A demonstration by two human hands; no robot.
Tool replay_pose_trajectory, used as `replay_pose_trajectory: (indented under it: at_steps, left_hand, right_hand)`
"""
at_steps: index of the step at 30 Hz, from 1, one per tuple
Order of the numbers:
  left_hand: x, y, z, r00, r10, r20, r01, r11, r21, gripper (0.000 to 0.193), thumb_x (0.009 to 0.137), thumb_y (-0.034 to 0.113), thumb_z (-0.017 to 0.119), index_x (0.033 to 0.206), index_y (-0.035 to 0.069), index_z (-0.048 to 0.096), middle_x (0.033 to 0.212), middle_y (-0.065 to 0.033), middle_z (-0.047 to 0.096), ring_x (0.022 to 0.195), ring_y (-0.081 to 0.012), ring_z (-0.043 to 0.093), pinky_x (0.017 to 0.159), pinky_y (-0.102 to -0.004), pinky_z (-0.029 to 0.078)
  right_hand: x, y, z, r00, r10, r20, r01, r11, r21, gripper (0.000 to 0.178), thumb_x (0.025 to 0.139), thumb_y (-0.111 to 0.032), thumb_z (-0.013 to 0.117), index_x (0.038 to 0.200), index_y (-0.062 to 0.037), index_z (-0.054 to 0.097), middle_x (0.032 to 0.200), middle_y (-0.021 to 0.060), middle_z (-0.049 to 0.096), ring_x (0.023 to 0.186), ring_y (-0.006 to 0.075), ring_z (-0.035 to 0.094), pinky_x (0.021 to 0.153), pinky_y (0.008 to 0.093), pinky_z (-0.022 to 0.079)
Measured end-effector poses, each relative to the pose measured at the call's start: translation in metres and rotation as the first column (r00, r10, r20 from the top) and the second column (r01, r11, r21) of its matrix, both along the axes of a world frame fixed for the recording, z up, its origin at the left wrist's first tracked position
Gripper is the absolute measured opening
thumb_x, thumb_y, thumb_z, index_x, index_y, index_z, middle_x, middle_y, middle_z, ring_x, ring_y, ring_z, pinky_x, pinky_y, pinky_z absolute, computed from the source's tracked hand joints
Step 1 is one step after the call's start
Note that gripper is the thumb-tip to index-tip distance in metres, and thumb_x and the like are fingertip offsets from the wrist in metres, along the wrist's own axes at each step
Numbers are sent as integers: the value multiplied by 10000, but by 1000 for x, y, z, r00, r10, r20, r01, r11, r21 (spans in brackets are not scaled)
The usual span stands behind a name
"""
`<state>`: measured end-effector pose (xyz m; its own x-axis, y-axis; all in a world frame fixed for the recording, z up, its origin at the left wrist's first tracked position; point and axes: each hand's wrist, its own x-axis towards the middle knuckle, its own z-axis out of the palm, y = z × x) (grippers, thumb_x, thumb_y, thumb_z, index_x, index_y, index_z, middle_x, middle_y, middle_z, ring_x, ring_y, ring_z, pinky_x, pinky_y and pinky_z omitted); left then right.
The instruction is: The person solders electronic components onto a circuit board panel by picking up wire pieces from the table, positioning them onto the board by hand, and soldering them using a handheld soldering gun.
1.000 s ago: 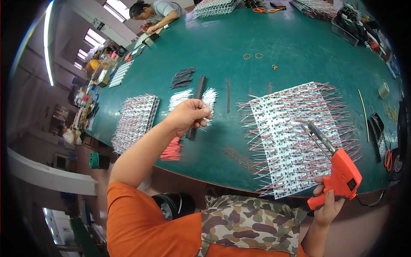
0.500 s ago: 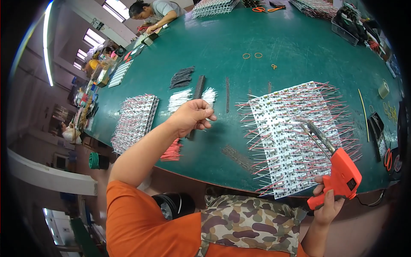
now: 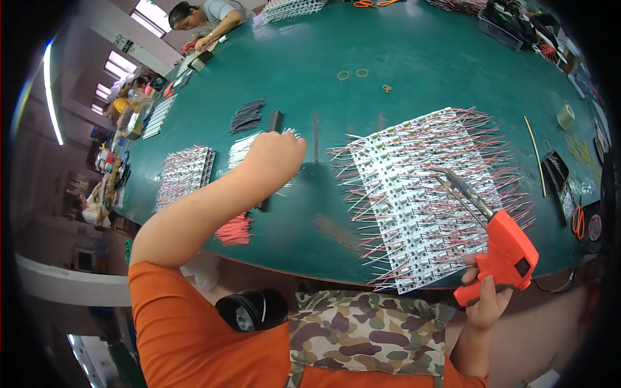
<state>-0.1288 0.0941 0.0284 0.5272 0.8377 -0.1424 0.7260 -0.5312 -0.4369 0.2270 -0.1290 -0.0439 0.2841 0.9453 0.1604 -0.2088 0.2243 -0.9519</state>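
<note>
My right hand [image 3: 488, 299] grips the handle of a red soldering gun [image 3: 509, 251], its metal tip pointing up and left over a panel of small white circuit boards [image 3: 394, 194]. Red and white wires stick out along both sides of that panel. On the left, my left hand [image 3: 278, 157] reaches over a pile of thin white tubes or wires [image 3: 239, 150], beside a dark bar [image 3: 275, 121]. The back of the hand hides its fingers, so what they hold cannot be seen.
A bundle of black strips [image 3: 247, 116], a bundle of red pieces [image 3: 234, 229] and another stack of wired boards [image 3: 185, 173] lie on the green table [image 3: 323, 246]. Orange scissors [image 3: 577, 223] and a spool [image 3: 565, 116] are at right. Far left, another person [image 3: 217, 19] works.
My left hand has moved onto the white pile and turned over, so its fingers no longer show. The soldering gun stays over the board panel. The whole view has shifted slightly.
</note>
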Motion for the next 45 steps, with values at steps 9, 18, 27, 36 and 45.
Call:
replay_pose_trajectory:
  at_steps: [9,18,27,36,45]
  left_hand:
    - [48,-2,-21,939,-95,-331,21,975,-219,104,775,125,647,860,79,686,791,-82,686,776,-236,693,583,-364,496]
    - [32,10,11,994,40,103,-21,983,-181,113,896,131,596,914,36,654,754,-138,679,708,-288,694,626,-407,524]
    - [49,2,-9,497,587,639,4,735,-678,89,903,95,639,972,40,652,848,-119,641,702,-274,642,642,-365,513]
    - [74,9,-42,757,-419,501,425,899,109,83,752,88,605,835,83,601,809,-74,560,736,-270,620,611,-396,512]
    - [75,12,-48,745,-554,371,567,820,86,98,736,124,602,825,87,584,787,-41,528,694,-225,588,613,-359,499]
  right_hand:
    - [8,-1,-2,1000,-6,29,7,1000,-11,397,923,-187,598,1232,47,513,1055,200,664,789,158,619,732,293,510]
    - [8,-2,-5,1000,-18,16,17,1000,11,424,919,-198,610,1243,55,504,1052,206,664,783,155,618,706,295,519]
    - [7,-2,-3,998,55,3,-55,998,-41,387,866,-52,618,1226,62,532,1060,210,665,774,153,627,678,285,531]
    - [3,7,6,995,89,-41,-94,985,-144,378,832,13,629,1199,75,562,1058,218,669,778,165,638,685,292,536]
    - [-3,17,10,988,142,-56,-149,973,-178,391,836,-25,646,1199,81,549,1046,215,670,846,216,656,757,334,534]
